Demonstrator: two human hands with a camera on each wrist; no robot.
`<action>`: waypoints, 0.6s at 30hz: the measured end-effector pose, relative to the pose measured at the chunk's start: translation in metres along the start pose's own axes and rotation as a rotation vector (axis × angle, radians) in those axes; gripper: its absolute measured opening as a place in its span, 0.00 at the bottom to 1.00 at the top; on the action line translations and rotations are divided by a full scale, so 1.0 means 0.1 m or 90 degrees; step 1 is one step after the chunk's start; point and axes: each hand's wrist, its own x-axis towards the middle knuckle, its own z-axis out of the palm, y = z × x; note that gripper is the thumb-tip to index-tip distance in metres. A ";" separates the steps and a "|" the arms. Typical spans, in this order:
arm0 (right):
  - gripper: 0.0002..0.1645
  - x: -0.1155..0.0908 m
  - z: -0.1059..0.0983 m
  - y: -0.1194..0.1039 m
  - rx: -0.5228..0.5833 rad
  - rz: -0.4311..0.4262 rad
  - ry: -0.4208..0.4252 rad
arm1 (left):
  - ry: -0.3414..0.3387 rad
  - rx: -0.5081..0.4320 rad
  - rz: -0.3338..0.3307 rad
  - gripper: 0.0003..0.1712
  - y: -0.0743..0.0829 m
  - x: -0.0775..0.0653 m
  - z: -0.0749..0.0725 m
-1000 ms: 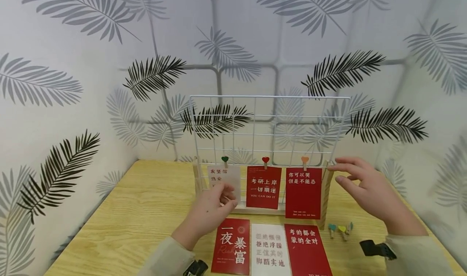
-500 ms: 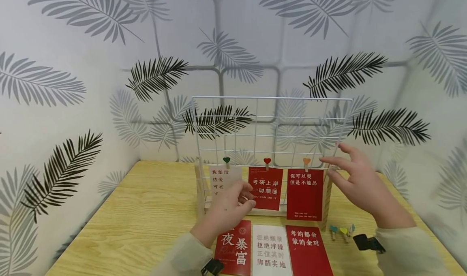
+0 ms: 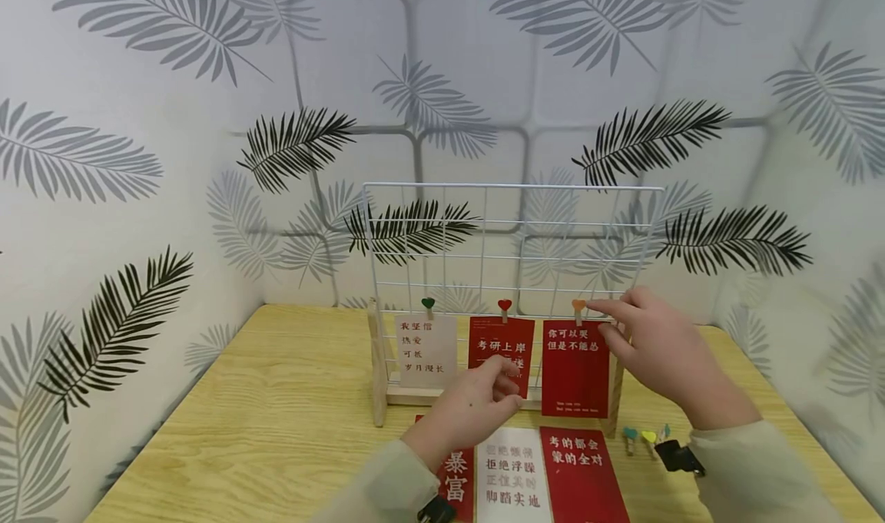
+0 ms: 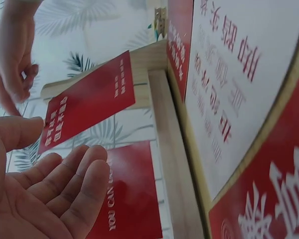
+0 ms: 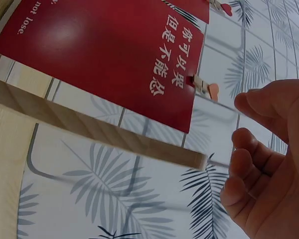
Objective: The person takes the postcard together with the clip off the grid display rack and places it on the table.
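R hand (image 3: 660,350): fingers part-bent, nothing held, just R of orange clip (image 3: 578,308) | L hand (image 3: 472,404): loosely curled, holds nil, in front of mid card (image 3: 499,334) | clip on wire grid (image 3: 482,258), atop R card (image 3: 575,381); prob. light, springy, pinch heart end; cards likely bendy, take edges

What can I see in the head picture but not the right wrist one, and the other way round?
Only the head view: the left hand, the green heart clip and the loose clips on the table. Only the right wrist view: the palm side of the right hand. Both: that hand, the orange heart clip and its red card.
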 end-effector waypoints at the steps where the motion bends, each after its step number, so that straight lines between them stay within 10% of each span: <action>1: 0.21 0.03 0.01 -0.02 -0.009 -0.004 -0.011 | -0.005 0.001 -0.003 0.21 0.01 0.01 0.03; 18: 0.24 0.28 0.02 -0.18 -0.087 -0.007 -0.118 | 0.011 0.016 -0.034 0.30 0.09 0.23 0.29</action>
